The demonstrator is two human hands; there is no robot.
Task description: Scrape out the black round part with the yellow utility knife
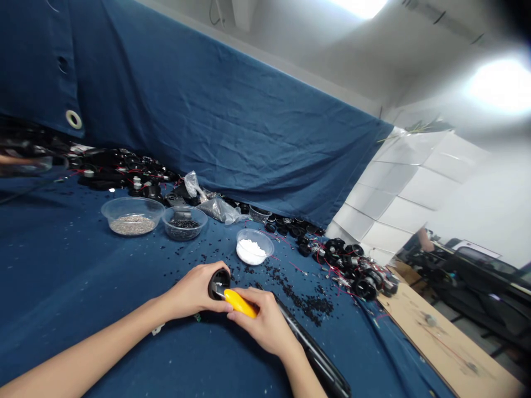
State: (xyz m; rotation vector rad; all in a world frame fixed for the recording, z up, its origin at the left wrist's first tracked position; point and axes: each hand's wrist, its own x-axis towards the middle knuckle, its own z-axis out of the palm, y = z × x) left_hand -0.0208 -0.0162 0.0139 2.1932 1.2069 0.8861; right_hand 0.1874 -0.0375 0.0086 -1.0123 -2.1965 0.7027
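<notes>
My left hand [194, 290] is closed around a small round black part [218, 282] held just above the blue cloth table [74, 276]. Beside it, my right hand [265, 323] grips a yellow-handled tool [240, 303] whose tip points into the black part. Both hands meet at the lower middle of the view. Small black bits [307, 304] lie scattered on the cloth just right of the hands.
Three clear bowls stand behind the hands: one with grey grains [131, 215], one with dark pieces [184, 222], one with white pieces [254, 246]. Black round parts with red wires [352, 265] pile along the back edge. A plastic bag [215, 205] lies there. A long black bar [315, 354] runs right.
</notes>
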